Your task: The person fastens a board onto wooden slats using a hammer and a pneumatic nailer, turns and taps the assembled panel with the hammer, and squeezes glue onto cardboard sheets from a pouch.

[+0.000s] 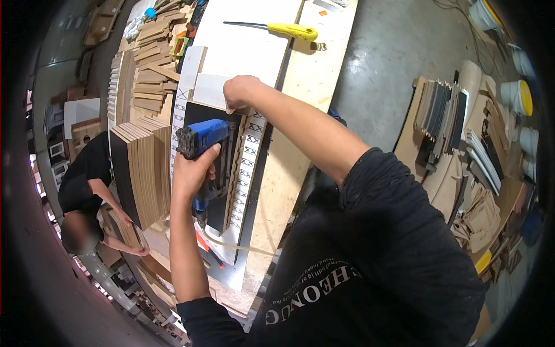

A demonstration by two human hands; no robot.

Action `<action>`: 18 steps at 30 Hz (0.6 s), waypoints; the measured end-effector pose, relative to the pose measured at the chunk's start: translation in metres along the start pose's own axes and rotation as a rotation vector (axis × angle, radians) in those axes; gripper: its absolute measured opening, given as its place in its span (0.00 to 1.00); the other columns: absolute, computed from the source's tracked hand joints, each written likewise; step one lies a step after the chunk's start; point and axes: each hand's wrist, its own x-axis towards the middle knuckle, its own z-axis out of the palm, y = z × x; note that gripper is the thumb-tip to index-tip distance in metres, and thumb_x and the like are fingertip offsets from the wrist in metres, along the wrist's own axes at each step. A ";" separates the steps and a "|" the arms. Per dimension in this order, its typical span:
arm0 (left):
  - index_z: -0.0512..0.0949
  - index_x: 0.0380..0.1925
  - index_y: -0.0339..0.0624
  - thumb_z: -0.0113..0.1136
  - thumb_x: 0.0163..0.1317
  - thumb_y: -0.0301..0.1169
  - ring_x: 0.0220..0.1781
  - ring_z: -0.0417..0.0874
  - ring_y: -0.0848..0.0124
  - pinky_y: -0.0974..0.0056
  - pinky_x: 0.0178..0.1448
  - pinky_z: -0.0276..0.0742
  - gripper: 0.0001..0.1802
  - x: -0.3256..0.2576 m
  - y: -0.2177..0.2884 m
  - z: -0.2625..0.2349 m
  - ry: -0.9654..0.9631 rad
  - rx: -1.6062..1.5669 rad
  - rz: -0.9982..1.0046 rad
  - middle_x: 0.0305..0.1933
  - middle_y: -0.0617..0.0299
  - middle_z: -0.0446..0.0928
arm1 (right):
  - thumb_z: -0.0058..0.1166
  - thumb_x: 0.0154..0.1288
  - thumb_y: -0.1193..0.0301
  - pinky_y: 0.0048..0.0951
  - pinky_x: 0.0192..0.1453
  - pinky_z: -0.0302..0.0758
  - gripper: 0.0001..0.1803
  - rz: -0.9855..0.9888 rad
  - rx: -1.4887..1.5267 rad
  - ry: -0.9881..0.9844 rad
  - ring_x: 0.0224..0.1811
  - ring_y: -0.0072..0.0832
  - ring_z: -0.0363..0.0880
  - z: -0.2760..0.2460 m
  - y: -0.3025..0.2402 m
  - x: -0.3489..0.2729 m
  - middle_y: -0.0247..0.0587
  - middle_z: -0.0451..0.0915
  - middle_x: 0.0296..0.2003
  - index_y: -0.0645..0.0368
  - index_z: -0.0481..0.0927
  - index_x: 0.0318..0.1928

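Observation:
My left hand (192, 171) grips a blue and black nail gun (203, 139), its nose pointing down onto a dark panel (199, 110) on the workbench. A pale hose (237, 246) trails from the gun's base. My right hand (240, 92) is closed on the top edge of the dark panel, where it meets a white board (209, 89). A white strip with a black lattice pattern (248, 162) runs along the panel's right side, and another one (182, 101) along its left.
A stack of wooden boards on edge (144, 170) stands left of the gun. Several loose wood pieces (147, 63) lie at the back left. A yellow-handled screwdriver (289, 30) rests on the bench top. Another person (87, 185) bends at the left. Panels (445, 110) and buckets (517, 95) lie on the floor at right.

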 end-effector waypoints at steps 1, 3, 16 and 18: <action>0.76 0.23 0.36 0.64 0.52 0.37 0.14 0.73 0.74 0.69 0.19 0.70 0.14 0.003 0.002 0.000 -0.002 0.000 0.000 0.13 0.63 0.72 | 0.65 0.49 0.59 0.44 0.49 0.75 0.21 -0.013 -0.003 0.008 0.46 0.41 0.80 -0.001 0.001 0.002 0.43 0.81 0.43 0.55 0.82 0.44; 0.76 0.23 0.36 0.64 0.52 0.38 0.13 0.73 0.75 0.68 0.19 0.69 0.15 0.010 0.006 0.001 -0.005 0.052 0.008 0.13 0.63 0.71 | 0.65 0.48 0.57 0.39 0.49 0.75 0.21 -0.011 -0.019 0.023 0.45 0.41 0.80 -0.002 0.003 0.006 0.45 0.81 0.41 0.56 0.82 0.42; 0.79 0.23 0.37 0.68 0.46 0.42 0.20 0.78 0.70 0.63 0.29 0.75 0.18 -0.047 -0.020 -0.024 0.177 0.012 0.058 0.16 0.60 0.76 | 0.64 0.43 0.55 0.37 0.41 0.77 0.18 -0.010 -0.028 0.080 0.37 0.40 0.82 0.013 -0.007 -0.005 0.45 0.83 0.31 0.53 0.85 0.31; 0.77 0.43 0.39 0.67 0.48 0.32 0.32 0.76 0.72 0.67 0.35 0.74 0.20 -0.069 -0.071 -0.033 0.283 -0.116 0.345 0.35 0.63 0.78 | 0.62 0.45 0.54 0.36 0.41 0.77 0.15 -0.038 -0.075 0.111 0.36 0.38 0.82 0.012 -0.008 -0.015 0.42 0.83 0.31 0.49 0.85 0.32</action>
